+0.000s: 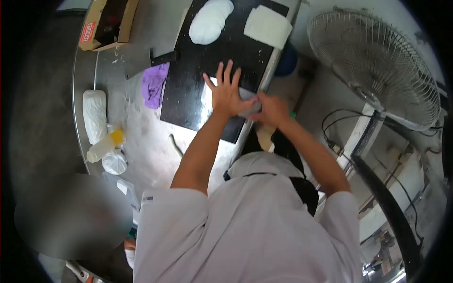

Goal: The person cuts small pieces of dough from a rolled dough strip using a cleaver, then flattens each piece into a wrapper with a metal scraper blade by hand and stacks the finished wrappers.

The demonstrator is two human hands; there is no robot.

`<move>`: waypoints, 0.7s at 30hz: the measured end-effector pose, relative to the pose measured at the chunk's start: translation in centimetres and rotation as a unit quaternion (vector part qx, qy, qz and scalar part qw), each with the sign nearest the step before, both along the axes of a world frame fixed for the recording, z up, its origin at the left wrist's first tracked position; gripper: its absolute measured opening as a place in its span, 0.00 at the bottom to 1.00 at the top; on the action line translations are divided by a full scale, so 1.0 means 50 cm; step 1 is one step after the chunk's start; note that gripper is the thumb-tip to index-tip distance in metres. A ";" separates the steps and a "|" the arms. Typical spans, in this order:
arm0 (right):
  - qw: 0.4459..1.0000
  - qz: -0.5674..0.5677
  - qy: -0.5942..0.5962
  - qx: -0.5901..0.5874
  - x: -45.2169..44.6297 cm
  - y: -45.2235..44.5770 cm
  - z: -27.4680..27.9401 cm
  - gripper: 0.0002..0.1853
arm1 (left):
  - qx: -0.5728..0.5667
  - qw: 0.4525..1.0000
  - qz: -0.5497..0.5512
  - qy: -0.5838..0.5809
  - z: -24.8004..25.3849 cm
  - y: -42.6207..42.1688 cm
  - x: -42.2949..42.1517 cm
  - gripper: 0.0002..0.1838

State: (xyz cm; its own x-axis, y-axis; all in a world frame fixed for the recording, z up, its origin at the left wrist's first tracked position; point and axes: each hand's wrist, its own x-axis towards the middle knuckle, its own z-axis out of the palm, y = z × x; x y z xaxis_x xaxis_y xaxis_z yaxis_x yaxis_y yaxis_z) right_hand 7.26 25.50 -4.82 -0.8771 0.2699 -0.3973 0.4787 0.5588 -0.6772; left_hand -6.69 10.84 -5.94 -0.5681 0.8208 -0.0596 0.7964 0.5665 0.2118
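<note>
My left hand [226,96] lies with its fingers spread on the black board [188,89], its thumb pointing toward my right hand. At the board's right edge, my right hand [271,111] has its fingers closed on the end of a flat grey object [247,100], whose other end reaches beside my left hand. What this object is cannot be made out. Farther up the board are overlapping round white sheets [210,21] and a stack of squarish pale sheets [268,27].
Left of the board are a cleaver [163,58], a purple cloth [154,85], a white bag [95,115], a yellow-capped bottle [104,146] and a cardboard box [123,21]. A large fan [377,66] stands right. Another person is partly visible lower left.
</note>
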 end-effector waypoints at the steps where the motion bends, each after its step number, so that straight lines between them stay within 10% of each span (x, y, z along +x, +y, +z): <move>1: 1.000 0.002 0.020 -0.001 0.012 -0.014 -0.007 0.34 | -0.011 1.000 -0.005 -0.005 0.000 0.006 -0.011 0.62; 14: 0.994 -0.015 -0.109 -0.017 0.037 -0.073 0.038 0.38 | -0.056 0.988 -0.144 -0.009 0.026 0.023 -0.032 0.64; 21: 0.999 -0.009 0.008 0.038 -0.024 -0.025 0.018 0.41 | 0.015 0.992 -0.118 0.031 0.003 0.057 -0.101 0.64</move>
State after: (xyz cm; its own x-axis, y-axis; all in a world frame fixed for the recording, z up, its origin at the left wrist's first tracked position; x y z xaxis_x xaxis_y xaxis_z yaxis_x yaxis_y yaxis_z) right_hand 6.05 24.27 -3.93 -0.8779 0.3140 -0.3616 0.4786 0.6010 -0.6401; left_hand -11.75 13.70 -5.80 -0.3615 0.9324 -0.0052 0.9181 0.3569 0.1722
